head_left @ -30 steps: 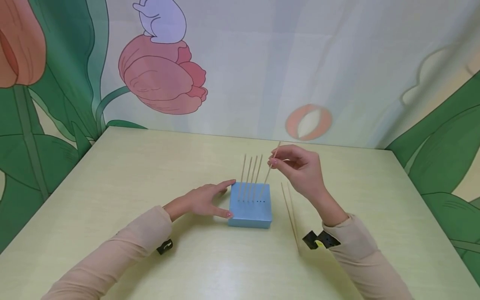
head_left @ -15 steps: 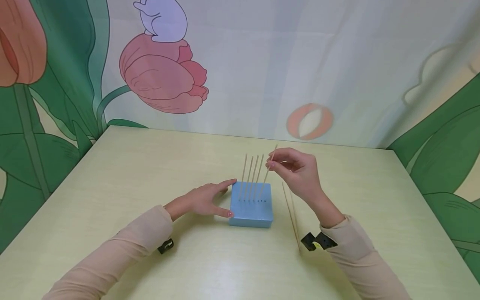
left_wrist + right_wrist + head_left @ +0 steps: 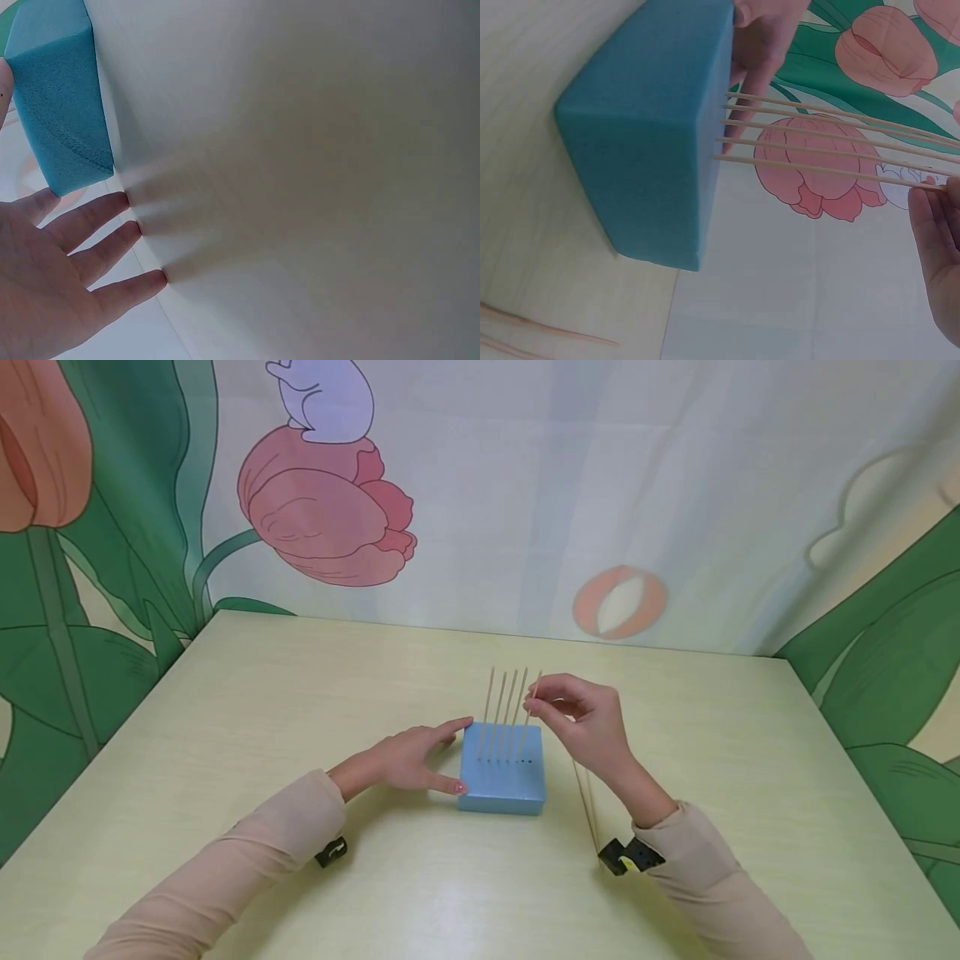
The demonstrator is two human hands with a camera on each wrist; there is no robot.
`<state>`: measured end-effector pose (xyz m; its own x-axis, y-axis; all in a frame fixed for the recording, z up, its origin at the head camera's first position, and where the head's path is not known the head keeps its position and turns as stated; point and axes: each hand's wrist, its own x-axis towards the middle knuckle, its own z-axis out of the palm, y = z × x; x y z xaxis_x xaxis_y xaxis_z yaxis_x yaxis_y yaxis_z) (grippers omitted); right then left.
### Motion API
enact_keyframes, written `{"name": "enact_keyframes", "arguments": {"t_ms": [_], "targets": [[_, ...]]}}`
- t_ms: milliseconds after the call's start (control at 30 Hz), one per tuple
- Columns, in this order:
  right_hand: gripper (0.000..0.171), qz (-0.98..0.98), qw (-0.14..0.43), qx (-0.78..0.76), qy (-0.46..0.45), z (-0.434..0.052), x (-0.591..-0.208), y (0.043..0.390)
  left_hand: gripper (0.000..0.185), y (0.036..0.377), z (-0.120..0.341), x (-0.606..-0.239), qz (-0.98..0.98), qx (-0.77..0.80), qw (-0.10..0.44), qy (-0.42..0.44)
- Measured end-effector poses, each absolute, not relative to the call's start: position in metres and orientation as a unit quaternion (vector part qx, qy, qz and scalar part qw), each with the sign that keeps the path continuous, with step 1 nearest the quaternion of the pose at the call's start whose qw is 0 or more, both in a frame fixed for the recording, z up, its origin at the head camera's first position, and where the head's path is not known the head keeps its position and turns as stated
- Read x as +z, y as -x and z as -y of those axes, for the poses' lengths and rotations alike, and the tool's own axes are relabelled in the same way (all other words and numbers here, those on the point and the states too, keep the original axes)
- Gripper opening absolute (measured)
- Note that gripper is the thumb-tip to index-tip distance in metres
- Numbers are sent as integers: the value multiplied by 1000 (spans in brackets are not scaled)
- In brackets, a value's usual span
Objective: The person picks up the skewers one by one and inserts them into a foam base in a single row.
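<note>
A blue foam block (image 3: 501,779) lies on the pale table (image 3: 300,693). Several thin wooden sticks (image 3: 501,714) stand upright in a row in its top. My right hand (image 3: 537,701) pinches the top of the rightmost stick (image 3: 528,727), whose lower end sits in the block. My left hand (image 3: 420,758) rests with straight fingers against the block's left side. In the right wrist view the sticks (image 3: 817,135) jut from the block (image 3: 645,135), and the lowest one ends at my right fingertips (image 3: 934,225). The left wrist view shows the left fingers (image 3: 97,247) beside the block (image 3: 56,97).
Two loose sticks (image 3: 586,802) lie on the table just right of the block, under my right wrist. They also show in the right wrist view as loose sticks (image 3: 532,324). A painted flower curtain (image 3: 480,485) hangs behind the table's far edge.
My right hand has come down and to the left with the stick. The stick went from tilted above the block to nearly upright in the row. The left hand stayed still.
</note>
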<state>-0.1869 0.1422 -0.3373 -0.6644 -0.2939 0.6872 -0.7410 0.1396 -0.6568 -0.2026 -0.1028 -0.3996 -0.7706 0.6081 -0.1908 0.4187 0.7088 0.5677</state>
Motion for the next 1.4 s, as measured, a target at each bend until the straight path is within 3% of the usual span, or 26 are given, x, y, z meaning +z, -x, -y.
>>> {"name": "enact_keyframes", "arguments": {"t_ms": [333, 700, 967, 1200, 1400], "targets": [[19, 757, 186, 532, -330, -147, -337, 185, 94, 204, 103, -401, -903, 259, 185, -288], [24, 836, 74, 495, -227, -181, -356, 193, 94, 205, 103, -401, -902, 258, 188, -291], [31, 868, -2, 453, -203, -203, -379, 208, 94, 204, 103, -401, -901, 264, 185, -292], [61, 877, -86, 401, -252, -225, -399, 222, 94, 203, 104, -402, -899, 268, 184, -292], [92, 905, -106, 286, -298, -242, -410, 229, 93, 204, 104, -402, -901, 259, 180, -297]]}}
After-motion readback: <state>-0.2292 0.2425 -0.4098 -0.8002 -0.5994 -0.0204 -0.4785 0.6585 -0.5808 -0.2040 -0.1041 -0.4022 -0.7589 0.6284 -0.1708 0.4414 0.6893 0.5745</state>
